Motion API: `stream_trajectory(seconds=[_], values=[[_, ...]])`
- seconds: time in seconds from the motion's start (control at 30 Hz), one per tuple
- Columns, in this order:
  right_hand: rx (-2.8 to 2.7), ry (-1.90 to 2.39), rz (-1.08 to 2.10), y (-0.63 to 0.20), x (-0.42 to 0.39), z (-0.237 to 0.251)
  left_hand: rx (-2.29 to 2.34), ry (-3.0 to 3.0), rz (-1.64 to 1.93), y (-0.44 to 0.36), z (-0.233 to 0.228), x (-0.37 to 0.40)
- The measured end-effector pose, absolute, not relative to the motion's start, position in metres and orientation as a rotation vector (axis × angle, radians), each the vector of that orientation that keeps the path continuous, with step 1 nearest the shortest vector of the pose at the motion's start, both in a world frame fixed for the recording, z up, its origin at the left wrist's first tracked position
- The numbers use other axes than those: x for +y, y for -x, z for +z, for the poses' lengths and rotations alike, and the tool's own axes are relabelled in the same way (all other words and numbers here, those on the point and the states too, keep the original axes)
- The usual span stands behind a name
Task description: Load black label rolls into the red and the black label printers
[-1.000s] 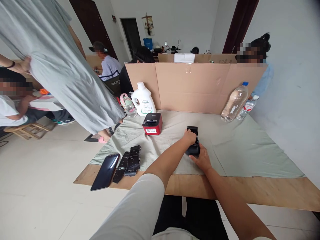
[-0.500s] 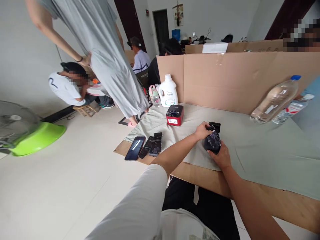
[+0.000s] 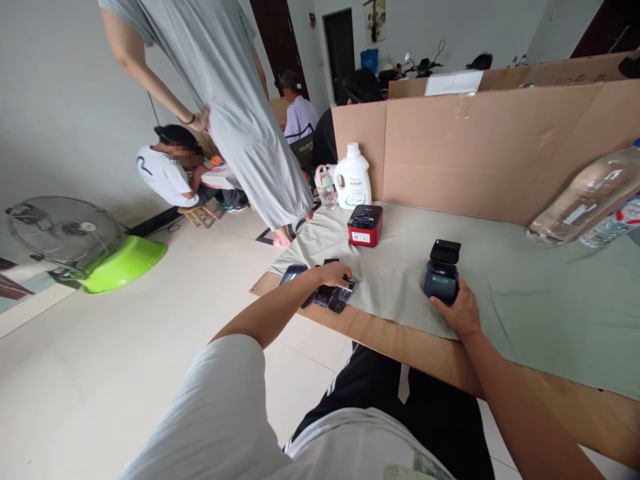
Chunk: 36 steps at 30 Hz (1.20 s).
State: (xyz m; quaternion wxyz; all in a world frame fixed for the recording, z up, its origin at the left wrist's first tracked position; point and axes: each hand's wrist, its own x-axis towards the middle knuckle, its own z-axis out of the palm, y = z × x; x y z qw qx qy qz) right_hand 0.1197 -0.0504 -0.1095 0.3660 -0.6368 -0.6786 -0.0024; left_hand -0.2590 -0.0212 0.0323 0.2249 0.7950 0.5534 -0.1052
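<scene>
A: Where are the hands?
B: The left hand (image 3: 334, 273) lies on the black packets (image 3: 334, 296) near the table edge (image 3: 380, 330), grip unclear; the right hand (image 3: 461, 312) clasps the black device (image 3: 441, 279), open cloth (image 3: 540, 313) beyond

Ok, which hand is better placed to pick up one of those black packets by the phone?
Left. The left hand already rests on the black packets near the table's edge, while the right hand is at the black device, farther away.
</scene>
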Motion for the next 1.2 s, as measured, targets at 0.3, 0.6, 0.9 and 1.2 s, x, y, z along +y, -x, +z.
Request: stream_trajectory(seconds=[0.3, 0.6, 0.9, 1.2], values=[[-1.748, 1.626, -0.009, -0.121, -0.05, -0.111, 1.698, -2.244, -0.584, 0.27, 0.024, -0.012], [-1.724, 1.632, 0.033, -0.119, -0.051, -0.109, 1.601, -2.326, -0.635, 0.276, 0.032, -0.013], [-1.692, 1.596, 0.025, -0.116, -0.05, -0.113, 1.196, -1.95, -0.262, 0.238, 0.083, 0.012], [-1.655, 1.502, -0.025, -0.116, -0.057, -0.099, 0.693, -1.877, -0.212, 0.081, 0.063, 0.031]])
